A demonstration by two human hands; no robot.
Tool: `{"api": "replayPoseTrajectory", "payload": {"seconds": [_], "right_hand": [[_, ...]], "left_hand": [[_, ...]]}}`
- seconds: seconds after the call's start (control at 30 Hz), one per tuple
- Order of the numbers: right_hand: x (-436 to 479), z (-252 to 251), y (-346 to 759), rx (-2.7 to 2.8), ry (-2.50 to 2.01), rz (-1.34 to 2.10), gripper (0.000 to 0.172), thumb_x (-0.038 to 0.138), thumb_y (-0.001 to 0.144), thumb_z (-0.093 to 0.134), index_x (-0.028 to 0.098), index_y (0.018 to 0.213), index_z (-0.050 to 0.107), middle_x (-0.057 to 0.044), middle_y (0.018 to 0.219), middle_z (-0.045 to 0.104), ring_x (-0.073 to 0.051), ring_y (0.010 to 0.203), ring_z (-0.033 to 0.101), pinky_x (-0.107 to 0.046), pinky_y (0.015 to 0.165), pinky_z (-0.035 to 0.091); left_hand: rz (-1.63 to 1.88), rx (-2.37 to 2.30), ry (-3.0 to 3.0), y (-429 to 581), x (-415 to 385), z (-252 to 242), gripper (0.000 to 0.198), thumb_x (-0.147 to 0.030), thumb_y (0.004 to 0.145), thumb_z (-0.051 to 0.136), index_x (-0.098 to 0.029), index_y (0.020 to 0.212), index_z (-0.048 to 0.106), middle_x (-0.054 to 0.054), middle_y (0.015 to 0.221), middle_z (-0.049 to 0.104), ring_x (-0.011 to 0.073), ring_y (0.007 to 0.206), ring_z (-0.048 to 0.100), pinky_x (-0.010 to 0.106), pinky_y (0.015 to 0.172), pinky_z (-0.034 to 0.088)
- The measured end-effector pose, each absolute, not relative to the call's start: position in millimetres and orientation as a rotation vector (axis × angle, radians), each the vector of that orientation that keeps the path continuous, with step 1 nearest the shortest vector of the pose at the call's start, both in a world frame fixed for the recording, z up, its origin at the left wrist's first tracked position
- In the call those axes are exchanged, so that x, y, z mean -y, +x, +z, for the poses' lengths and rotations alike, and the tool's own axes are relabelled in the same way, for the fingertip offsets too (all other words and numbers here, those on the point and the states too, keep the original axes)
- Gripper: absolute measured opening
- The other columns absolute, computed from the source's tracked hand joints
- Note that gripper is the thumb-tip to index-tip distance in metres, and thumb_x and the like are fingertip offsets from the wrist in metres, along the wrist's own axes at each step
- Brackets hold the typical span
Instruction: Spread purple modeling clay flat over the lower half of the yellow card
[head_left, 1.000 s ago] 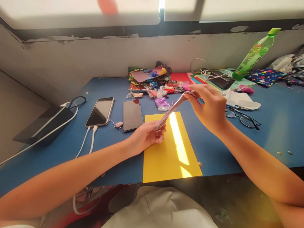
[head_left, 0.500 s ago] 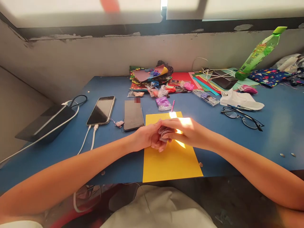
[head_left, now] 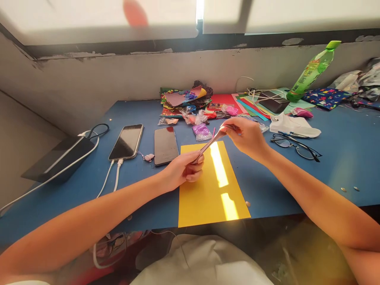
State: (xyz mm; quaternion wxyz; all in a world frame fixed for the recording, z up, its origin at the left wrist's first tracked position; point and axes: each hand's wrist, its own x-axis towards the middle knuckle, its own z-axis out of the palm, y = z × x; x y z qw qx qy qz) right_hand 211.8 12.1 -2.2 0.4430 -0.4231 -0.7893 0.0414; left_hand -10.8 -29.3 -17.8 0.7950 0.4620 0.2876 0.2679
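Blue desktop [head_left: 267,190], smooth and flat, set against a pale, scuffed wall [head_left: 130,75]. Head view, sole camera: my left hand [head_left: 184,168] has its fingers curled in, thumb pressing down on the lower end of a mauve-grey strip [head_left: 211,142]. My right hand [head_left: 247,136] pinches the upper end between thumb and fingertips. Strip is soft-looking, narrow, drawn out on a slant between both hands, above the far part of a yellow sheet [head_left: 204,198]. Sheet: flat, rectangular, crossed by bright bars of sunlight. Whether my left hand touches it, I cannot tell.

Left of sheet: two glossy dark-screened slabs, a cabled phone [head_left: 126,142] and a second phone [head_left: 165,146], the latter just beside my left hand. Beyond the sheet: purple packet [head_left: 202,131], crinkled clear film. Right: thin-framed glasses [head_left: 305,152], round lenses, near a folded white cloth [head_left: 292,124]. Far right: green translucent bottle [head_left: 313,71], appearing tilted, next to dark-blue patterned fabric [head_left: 326,98].
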Motion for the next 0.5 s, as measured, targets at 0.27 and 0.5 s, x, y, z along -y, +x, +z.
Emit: {"api": "replayPoseTrajectory", "payload": {"seconds": [0.27,0.5], "right_hand": [[10,-7,190,2.152,-0.892,0.092,0.034,0.040,0.091,0.058,0.023,0.120,0.059,-0.009,0.114,0.068,-0.020,0.098,0.066,-0.036,0.086,0.054],[21,-10,181,2.450,-0.686,0.529,0.023,0.028,0.098,0.047,0.019,0.098,0.067,-0.002,0.077,0.071,-0.013,0.067,0.064,-0.023,0.062,0.052]], "left_hand": [[0.572,-0.546,0.951,-9,31,-15,0.055,-0.072,0.080,0.055,-0.018,0.085,0.047,-0.001,0.067,0.049,0.0090,0.048,0.044,0.022,0.043,0.025],[0.482,-0.583,1.073,-5,38,-15,0.054,-0.066,0.074,0.070,-0.017,0.071,0.047,-0.007,0.062,0.031,0.0029,0.044,0.022,0.021,0.040,0.012]]}}
